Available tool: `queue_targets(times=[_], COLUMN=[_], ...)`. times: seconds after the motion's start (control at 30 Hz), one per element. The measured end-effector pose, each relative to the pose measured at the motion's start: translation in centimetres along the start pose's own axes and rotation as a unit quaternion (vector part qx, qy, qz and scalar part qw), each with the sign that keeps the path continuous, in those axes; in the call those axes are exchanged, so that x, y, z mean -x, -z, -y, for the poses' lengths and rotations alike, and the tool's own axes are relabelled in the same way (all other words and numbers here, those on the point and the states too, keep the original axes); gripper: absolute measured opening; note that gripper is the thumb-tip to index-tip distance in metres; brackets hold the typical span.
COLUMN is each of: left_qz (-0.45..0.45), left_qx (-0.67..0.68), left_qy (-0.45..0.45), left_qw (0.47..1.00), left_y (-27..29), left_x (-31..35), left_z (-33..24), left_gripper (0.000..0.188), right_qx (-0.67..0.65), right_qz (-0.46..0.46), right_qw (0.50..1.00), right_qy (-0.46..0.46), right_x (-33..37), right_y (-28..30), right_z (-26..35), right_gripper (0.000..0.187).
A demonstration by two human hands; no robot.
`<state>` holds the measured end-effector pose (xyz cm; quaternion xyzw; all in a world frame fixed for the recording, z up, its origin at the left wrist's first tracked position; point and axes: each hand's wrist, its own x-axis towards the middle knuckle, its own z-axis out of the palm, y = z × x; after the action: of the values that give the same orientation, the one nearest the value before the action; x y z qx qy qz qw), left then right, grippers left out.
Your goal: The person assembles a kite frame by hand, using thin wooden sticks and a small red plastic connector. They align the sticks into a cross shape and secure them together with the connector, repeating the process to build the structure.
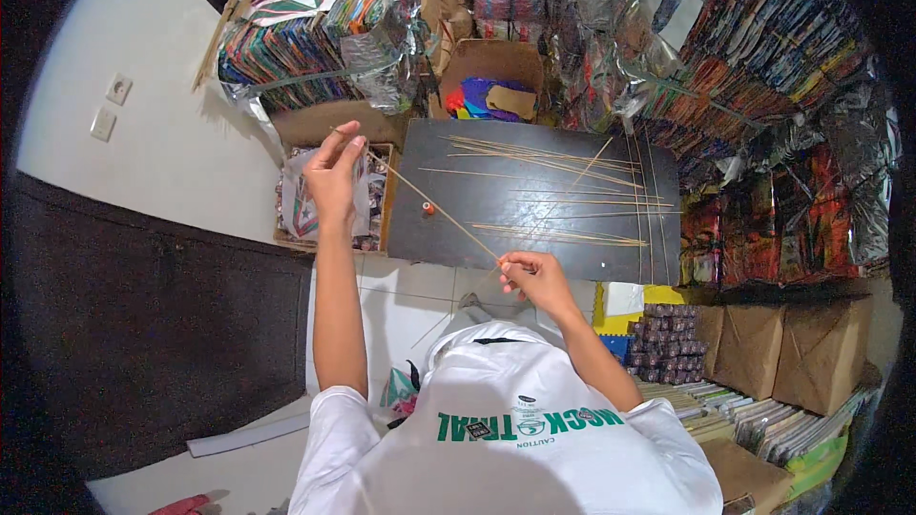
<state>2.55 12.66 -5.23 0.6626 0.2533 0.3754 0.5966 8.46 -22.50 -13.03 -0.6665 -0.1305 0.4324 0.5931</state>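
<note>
Between my hands a thin bamboo stick (429, 202) slants over the dark table's left part. My left hand (334, 172), raised at the far end, pinches the stick with thumb and fingers. The near end is at my right hand (536, 278), whose fingers are closed on it close to the table's front edge. On the dark tabletop (448, 133) lie several more thin sticks (563, 198), mostly side by side, a few crossing them. A small orange spool (427, 209) stands under the held stick.
Left of the table is a cardboard box (380, 229) with small dark items. Behind it sits an open carton (477, 57) with colourful pieces. Tall plastic-wrapped stacks (305, 48) crowd the back and right. Brown paper packages (821, 348) and dark rolls (668, 343) stand at right.
</note>
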Motion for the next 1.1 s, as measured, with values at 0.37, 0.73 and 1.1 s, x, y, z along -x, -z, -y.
queue_targets(times=[0.37, 0.73, 1.1], left_qz=[-0.033, -0.063, -0.052], left_qx=[0.071, -0.012, 0.123], left_qy=[-0.015, -0.058, 0.051], left_qw=[0.997, 0.996, 0.99], left_y=[-0.8, -0.7, 0.8], left_x=[0.2, 0.0, -0.3], left_z=[-0.7, -0.9, -0.1], left_gripper=[0.039, 0.032, 0.051], right_qx=[0.009, 0.012, -0.02], right_qz=[0.001, 0.004, 0.009], right_qw=[1.0, 1.0, 1.0], right_qy=[0.004, -0.011, -0.006], right_x=[-0.2, 0.1, -0.2], right_y=[-0.3, -0.4, 0.0], right_z=[0.0, 0.4, -0.7], right_gripper=[0.021, 0.022, 0.023])
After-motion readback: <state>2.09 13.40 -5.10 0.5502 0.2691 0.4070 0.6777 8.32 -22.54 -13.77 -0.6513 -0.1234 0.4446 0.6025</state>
